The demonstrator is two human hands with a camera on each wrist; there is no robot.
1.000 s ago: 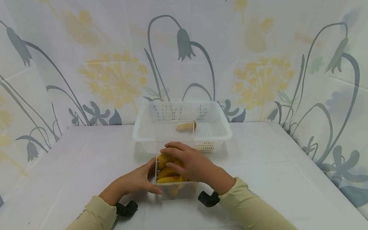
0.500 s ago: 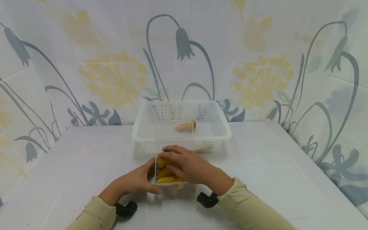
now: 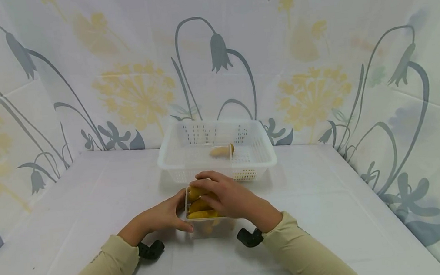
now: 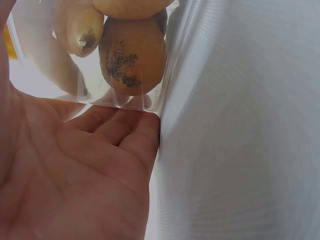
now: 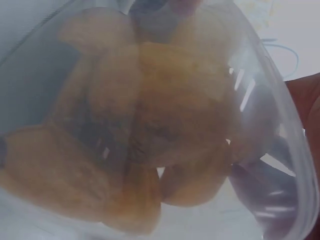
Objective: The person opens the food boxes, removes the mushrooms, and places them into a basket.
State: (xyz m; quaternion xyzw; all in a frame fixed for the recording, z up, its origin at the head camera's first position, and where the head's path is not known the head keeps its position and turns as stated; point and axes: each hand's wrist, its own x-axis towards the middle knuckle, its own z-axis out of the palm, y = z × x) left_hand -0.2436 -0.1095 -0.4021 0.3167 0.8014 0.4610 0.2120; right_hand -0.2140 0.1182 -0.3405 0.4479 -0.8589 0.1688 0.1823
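Note:
A clear plastic box [image 3: 214, 229] stands on the table with several yellow, banana-like fruits [image 3: 202, 214] inside. Behind it rises its see-through lid [image 3: 207, 167], tipped up in front of the basket. My left hand [image 3: 160, 217] grips the box's left side, thumb at the near corner; the left wrist view has its fingers under the box edge, below fruits [image 4: 132, 60] with dark-spotted ends. From the right, my right hand [image 3: 233, 197] reaches over the open top, fingers bent over the fruits. Whether it pinches one is hidden. Through the blurred wall, the right wrist view shows more fruits [image 5: 175, 100].
Just beyond the box sits a white perforated basket [image 3: 267, 161], with one banana-like fruit [image 3: 223, 151] in it, partly seen through the lid. White cloth covers the table [image 3: 329, 215]. A flower-printed curtain [image 3: 293, 30] hangs behind and at both sides.
The right hand shifted slightly left and down over the fruits, then back a little up and to the right. The left hand and the box stay in place.

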